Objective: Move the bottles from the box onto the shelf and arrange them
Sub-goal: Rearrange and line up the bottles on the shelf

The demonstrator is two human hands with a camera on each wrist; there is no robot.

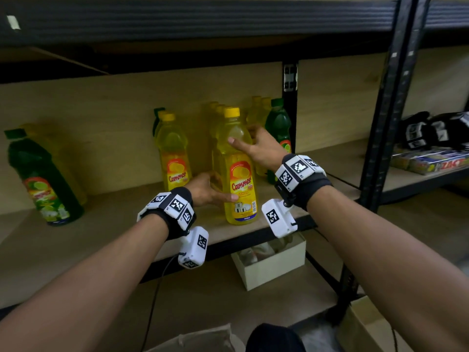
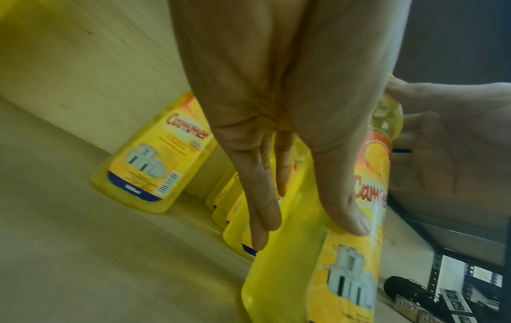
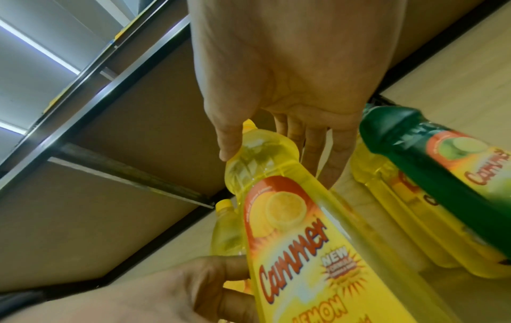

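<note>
Presently, both hands hold one yellow plastic lemon-labelled bottle [image 1: 238,168] upright near the wooden shelf [image 1: 114,219] edge: left hand [image 1: 206,190] low, right hand [image 1: 261,146] at its shoulder. More yellow bottles [image 1: 215,128] crowd directly behind; a green bottle [image 1: 279,130] stands just right.

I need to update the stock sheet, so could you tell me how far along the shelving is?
Done: several yellow bottles and green bottles already stand on the shelf. In hand: the left hand and right hand are steadying the front yellow bottle near the edge. Left: the source box isn't clearly visible, so the remaining count is unknown.
</note>
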